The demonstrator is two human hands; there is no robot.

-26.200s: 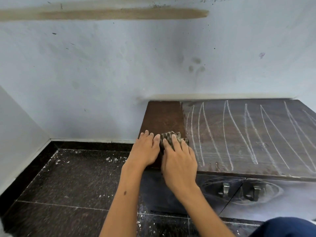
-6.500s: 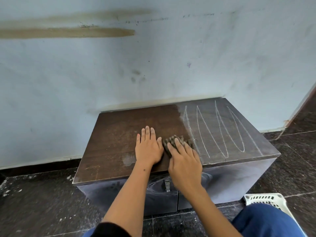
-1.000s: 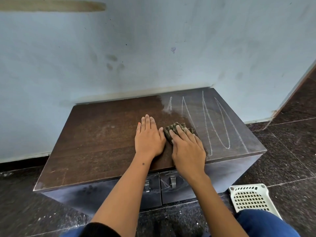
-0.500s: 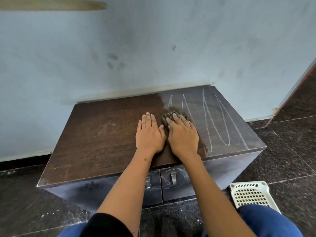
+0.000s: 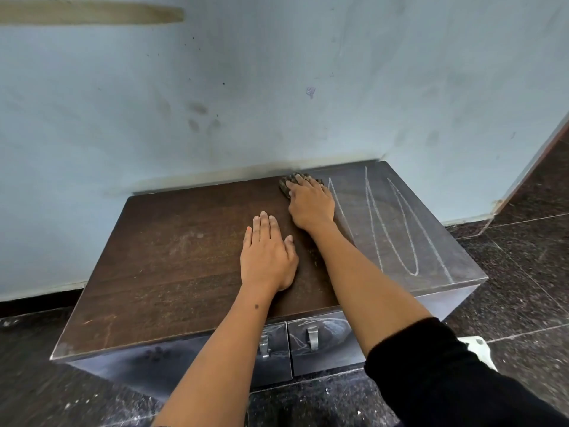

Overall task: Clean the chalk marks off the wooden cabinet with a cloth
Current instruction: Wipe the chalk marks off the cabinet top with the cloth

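Left grip (image 5: 267,257) flat, right grip (image 5: 311,203) — outstretched, pressing

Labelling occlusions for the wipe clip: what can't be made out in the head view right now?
- Cloth: mostly under the right hand; its shape and how the fingers hold it are hidden.
- Cabinet front: foreshortened, crossed by both forearms; smudges unclear.
- White basket: mostly behind the black sleeve.
- Cabinet top under the left hand: hidden.
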